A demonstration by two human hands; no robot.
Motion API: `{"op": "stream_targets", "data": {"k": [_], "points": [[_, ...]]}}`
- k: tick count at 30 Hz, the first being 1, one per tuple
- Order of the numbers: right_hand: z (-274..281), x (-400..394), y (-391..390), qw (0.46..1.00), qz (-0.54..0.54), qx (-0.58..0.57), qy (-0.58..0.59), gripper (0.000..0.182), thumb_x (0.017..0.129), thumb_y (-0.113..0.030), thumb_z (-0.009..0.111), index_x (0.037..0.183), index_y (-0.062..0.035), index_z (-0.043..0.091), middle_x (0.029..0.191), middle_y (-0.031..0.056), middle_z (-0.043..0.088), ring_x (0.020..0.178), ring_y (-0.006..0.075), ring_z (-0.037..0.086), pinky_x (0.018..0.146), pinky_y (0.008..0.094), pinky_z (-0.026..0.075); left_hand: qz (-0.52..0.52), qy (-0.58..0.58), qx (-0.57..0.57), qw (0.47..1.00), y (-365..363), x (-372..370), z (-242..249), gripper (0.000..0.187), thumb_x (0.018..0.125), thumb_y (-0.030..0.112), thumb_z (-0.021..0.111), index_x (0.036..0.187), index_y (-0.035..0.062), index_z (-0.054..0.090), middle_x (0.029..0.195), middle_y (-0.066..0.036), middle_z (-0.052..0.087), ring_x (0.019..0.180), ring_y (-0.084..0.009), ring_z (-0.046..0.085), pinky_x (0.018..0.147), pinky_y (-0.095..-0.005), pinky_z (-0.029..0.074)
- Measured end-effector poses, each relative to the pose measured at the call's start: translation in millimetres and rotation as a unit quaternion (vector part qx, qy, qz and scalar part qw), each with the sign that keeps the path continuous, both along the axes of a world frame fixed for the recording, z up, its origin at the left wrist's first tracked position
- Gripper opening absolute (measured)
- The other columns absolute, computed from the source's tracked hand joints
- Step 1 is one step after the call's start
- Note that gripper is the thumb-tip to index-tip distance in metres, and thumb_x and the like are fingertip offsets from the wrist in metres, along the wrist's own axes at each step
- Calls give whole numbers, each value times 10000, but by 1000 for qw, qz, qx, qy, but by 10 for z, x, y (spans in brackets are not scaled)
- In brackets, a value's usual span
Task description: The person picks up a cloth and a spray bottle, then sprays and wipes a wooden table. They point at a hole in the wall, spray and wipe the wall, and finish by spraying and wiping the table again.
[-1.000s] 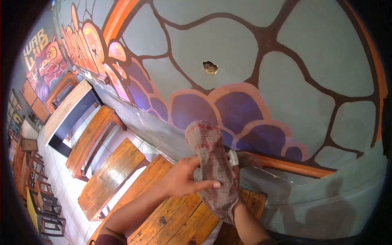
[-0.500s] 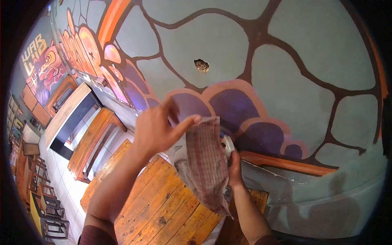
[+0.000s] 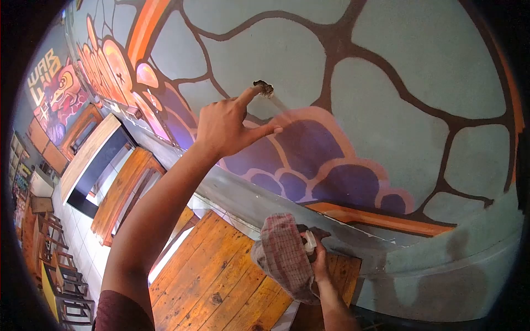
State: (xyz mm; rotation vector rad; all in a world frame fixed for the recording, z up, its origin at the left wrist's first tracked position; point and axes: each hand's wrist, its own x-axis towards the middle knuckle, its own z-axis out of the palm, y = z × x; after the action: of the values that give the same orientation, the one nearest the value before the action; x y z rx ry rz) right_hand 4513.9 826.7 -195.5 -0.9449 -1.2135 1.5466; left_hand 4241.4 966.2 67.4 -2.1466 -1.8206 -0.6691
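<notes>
Pointing its index finger up at a ragged hole (image 3: 265,88) in the painted wall (image 3: 386,105), the left hand (image 3: 225,126) is raised and holds nothing: index finger and thumb stand out well apart, and the other fingers look bent, partly hidden behind the back of the hand. The index fingertip is at the left rim of the hole; whether it touches the wall, I cannot tell. The bare left forearm crosses in front of a stretch of tables and ends in a dark maroon sleeve (image 3: 124,310), beside the left edge of the plank-topped table (image 3: 221,276).

Lower down, the right hand (image 3: 321,260) grips a small white object (image 3: 310,241), whose full shape is hidden. A grey and red checked cloth (image 3: 284,251) hangs bunched against this object, in front of the table's wall-side edge and well to the right of its far corner; whether the fingers also pinch the cloth is not visible.

Across the wall, above an orange band (image 3: 375,217), run purple rounded shapes (image 3: 350,190) with pink outlines. At the left, another wooden table (image 3: 124,190) and several dark-legged stools (image 3: 72,300) stand on white floor tiles (image 3: 83,237)
</notes>
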Motion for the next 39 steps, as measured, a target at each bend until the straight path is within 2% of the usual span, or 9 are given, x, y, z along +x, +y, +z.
{"op": "stream_targets", "data": {"k": [4, 14, 17, 20, 27, 29, 30, 34, 39], "points": [[-24, 57, -81, 985, 3, 101, -136, 658, 776, -196, 801, 1347, -68, 500, 1324, 106, 545, 1250, 227, 496, 1070, 391, 363, 15, 25, 23, 999, 133, -24, -100, 888, 713, 809, 567, 1319, 162, 512, 700, -104, 673, 652, -237, 693, 565, -354, 516], [-293, 97, -131, 999, 9, 39, -6, 604, 803, -130, 772, 1336, -69, 494, 1325, 119, 543, 1251, 240, 496, 1066, 397, 359, -31, -113, 17, 993, -153, -110, -175, 740, 713, 550, 776, 1262, 125, 521, 576, -23, 477, 485, -168, 516, 514, -335, 413], [-342, 137, -7, 998, 0, 52, 40, 472, 911, -238, 654, 1316, -47, 503, 1313, 118, 544, 1239, 232, 498, 1054, 387, 361, -19, -78, -27, 996, -219, -175, -186, 790, 722, 661, 696, 1293, 161, 476, 639, -70, 617, 615, -230, 666, 553, -372, 491], [143, 56, 115, 998, 14, 51, 41, 524, 1015, -429, 349, 1279, -11, 520, 1276, 104, 542, 1180, 227, 515, 1013, 369, 382, -22, -51, -35, 998, -148, -103, -108, 834, 718, 692, 678, 1321, 158, 461, 665, -87, 640, 664, -262, 690, 577, -382, 509], [390, -7, 22, 991, 23, 131, 0, 435, 1018, -332, 386, 1269, -4, 523, 1265, 85, 527, 1151, 199, 517, 1006, 352, 384, 6, -33, -55, 998, 133, 68, 22, 924, 682, 791, 620, 1307, 123, 492, 726, -136, 681, 757, -307, 707, 649, -402, 540], [295, 46, -19, 985, 29, -38, 167, 360, 1008, -238, 441, 1266, 0, 521, 1263, 94, 538, 1152, 203, 516, 997, 359, 391, 11, -31, -51, 998, 167, 74, -2, 930, 677, 796, 619, 1300, 116, 500, 730, -140, 682, 766, -299, 709, 656, -395, 540], [355, 47, -27, 994, 14, 102, 31, 321, 975, -183, 520, 1251, -20, 533, 1265, 107, 548, 1159, 220, 517, 1000, 373, 392, -8, -58, -50, 997, 166, 75, -10, 913, 678, 777, 638, 1295, 118, 505, 717, -130, 675, 750, -291, 706, 647, -389, 534], [28, 124, -167, 995, 1, 100, 13, 312, 960, -191, 555, 1236, -46, 546, 1268, 116, 553, 1173, 235, 518, 1012, 387, 385, -41, -128, -43, 990, 106, 30, -44, 842, 675, 698, 711, 1275, 136, 526, 653, -86, 631, 664, -258, 679, 598, -373, 501], [-128, 213, -317, 998, 3, 55, 34, 448, 1009, -375, 433, 1257, -16, 536, 1218, 74, 573, 1118, 179, 554, 965, 342, 432, -76, -150, -11, 986, -146, -149, -252, 776, 695, 523, 801, 1306, 141, 514, 546, -15, 462, 510, -139, 525, 506, -331, 388]]}}
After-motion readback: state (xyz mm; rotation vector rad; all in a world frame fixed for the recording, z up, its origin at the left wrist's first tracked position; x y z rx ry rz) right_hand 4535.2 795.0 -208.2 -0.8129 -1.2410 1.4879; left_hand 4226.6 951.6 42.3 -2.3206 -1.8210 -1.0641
